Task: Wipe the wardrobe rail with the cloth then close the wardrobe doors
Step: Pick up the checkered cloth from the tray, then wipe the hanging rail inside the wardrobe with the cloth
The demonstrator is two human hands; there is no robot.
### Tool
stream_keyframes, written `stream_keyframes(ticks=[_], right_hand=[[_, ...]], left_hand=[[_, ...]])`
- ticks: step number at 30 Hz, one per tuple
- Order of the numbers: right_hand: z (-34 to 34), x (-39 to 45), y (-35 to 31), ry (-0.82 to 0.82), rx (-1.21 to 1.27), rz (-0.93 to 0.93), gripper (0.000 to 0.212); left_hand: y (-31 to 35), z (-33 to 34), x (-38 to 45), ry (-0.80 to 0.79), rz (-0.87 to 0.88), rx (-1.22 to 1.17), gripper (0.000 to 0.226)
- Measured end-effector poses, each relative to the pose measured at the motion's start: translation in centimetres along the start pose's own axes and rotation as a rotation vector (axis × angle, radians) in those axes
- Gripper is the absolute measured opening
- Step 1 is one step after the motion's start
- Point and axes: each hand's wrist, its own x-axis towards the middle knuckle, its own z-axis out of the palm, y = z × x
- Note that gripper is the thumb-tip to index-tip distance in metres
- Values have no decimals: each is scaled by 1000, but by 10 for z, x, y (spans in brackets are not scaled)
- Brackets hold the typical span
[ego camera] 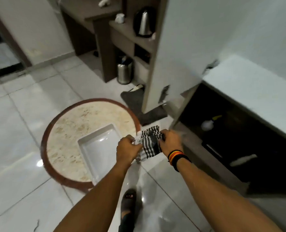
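Observation:
A black-and-white checked cloth [149, 142] is bunched between both hands in front of me. My left hand [128, 149] grips its left end and my right hand [170, 141], with dark bands on the wrist, grips its right end. To the right stands the wardrobe with one white door [177, 52] swung open and a second white door [259, 92] open over the dark interior [249, 148]. The wardrobe rail is not in view.
A round stone-topped table [68, 131] with a white rectangular tray [99, 144] stands left of my hands. A spray bottle [209, 123] lies in the wardrobe's base. Brown shelving with a kettle [144, 22], a steel bin [124, 72] and a grey mat [135, 99] lie behind. My sandalled foot [129, 203] is on the glossy tiled floor.

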Motion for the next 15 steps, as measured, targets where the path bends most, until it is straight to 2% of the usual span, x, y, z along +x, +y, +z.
stream_keyframes(ticks=[7, 15], right_hand=[[-165, -48, 75, 369, 96, 174, 33], [-336, -79, 129, 686, 185, 290, 36]], left_hand=[[158, 56, -58, -187, 371, -31, 22], [343, 103, -126, -242, 712, -54, 20]])
